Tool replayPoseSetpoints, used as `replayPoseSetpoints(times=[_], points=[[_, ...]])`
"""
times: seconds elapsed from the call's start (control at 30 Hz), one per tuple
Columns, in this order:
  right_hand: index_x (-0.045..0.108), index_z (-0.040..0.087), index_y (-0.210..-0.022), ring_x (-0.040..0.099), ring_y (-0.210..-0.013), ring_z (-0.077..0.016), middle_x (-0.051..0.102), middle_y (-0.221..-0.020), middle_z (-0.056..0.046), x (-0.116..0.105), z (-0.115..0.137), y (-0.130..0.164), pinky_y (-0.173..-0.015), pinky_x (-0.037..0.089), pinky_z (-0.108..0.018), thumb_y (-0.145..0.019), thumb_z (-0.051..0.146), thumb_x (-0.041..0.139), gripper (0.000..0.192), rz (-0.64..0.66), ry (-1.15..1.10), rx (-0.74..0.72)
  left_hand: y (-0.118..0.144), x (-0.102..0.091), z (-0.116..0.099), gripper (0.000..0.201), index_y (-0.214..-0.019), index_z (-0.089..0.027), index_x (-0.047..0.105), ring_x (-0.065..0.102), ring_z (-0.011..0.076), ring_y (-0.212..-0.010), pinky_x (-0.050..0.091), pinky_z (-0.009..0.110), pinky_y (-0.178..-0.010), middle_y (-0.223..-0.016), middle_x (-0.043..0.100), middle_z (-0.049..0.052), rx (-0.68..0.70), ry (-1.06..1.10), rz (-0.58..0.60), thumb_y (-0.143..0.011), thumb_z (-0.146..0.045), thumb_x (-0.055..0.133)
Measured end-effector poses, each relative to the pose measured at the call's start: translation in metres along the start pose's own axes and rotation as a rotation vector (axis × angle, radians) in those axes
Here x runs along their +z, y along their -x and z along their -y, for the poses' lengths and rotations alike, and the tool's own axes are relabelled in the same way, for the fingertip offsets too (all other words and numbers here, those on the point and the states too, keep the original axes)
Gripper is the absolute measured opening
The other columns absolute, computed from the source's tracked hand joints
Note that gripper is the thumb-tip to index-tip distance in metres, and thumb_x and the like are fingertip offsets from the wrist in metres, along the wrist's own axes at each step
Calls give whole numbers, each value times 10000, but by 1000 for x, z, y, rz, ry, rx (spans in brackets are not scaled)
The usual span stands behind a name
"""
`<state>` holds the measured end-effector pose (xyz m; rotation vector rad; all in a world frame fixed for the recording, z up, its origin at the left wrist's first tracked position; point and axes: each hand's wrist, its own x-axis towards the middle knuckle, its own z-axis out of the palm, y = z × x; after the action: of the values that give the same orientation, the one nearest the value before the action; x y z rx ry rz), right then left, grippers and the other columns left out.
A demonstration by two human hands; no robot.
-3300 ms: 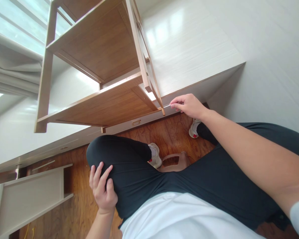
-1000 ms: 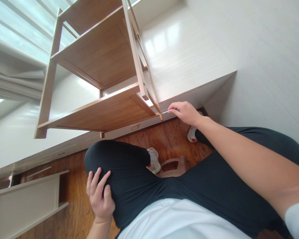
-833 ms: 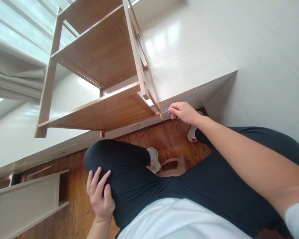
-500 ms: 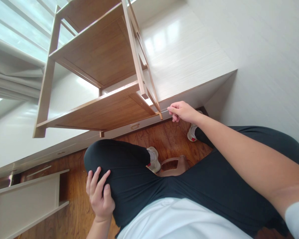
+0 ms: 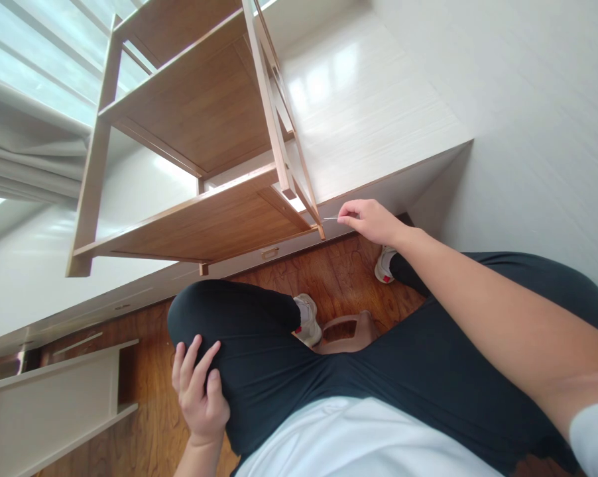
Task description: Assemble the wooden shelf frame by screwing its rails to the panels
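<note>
A brown wooden shelf unit (image 5: 194, 116) with several boards stands tilted across the upper left of the head view. My right hand (image 5: 368, 220) is closed in a pinch at its lower right corner. Between thumb and fingers is a thin silvery rod, apparently a hex key (image 5: 331, 218), pointing left at the end of the shelf's leg (image 5: 320, 228). Whether its tip sits in a screw is too small to tell. My left hand (image 5: 199, 391) lies with fingers spread on my left knee, holding nothing.
The shelf rests against a pale glossy ledge (image 5: 363, 112) with a drawer handle (image 5: 270, 253) in its front. A brown plastic stool (image 5: 351, 334) shows between my legs. A cream panel (image 5: 55, 411) is on the wooden floor at left. Grey curtains (image 5: 30, 146) hang upper left.
My right hand has turned slightly at the wrist and its fingers have shifted, so more of the hex key shows. The shelf and my left hand have stayed in place.
</note>
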<state>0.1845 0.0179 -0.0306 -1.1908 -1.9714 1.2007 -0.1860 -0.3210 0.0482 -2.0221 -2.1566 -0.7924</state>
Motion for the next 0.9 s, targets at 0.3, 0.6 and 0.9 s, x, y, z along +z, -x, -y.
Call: replayPoseSetpoints(times=[0.3,0.6,0.9], points=[[746,220,-910,663,-941,-241,744,-996,-65,-1,1,4,-780,437,-347,-1014,283,609,183,1,314,-218,-1,1,-1,374,-1332,-227,717,384,366,-1586,266,620,-1324,-1611,561,94,21,-10,-12,-1019,-203,513],[750,223,-918,654,-966,-237,736,-1000,-65,-1,2,5,-755,418,-335,-1041,273,597,203,-6,395,-265,-2,0,-1,425,-1394,-261,695,374,358,-1592,249,609,-1326,-1632,543,69,24,13,-9,-1013,-177,527],[751,219,-916,657,-968,-240,739,-1005,-67,1,2,5,-730,417,-338,-1048,281,606,205,-38,423,-292,0,2,1,387,-1352,-234,708,374,378,-1589,261,641,-1320,-1616,554,95,15,-5,-4,-1015,-211,521]])
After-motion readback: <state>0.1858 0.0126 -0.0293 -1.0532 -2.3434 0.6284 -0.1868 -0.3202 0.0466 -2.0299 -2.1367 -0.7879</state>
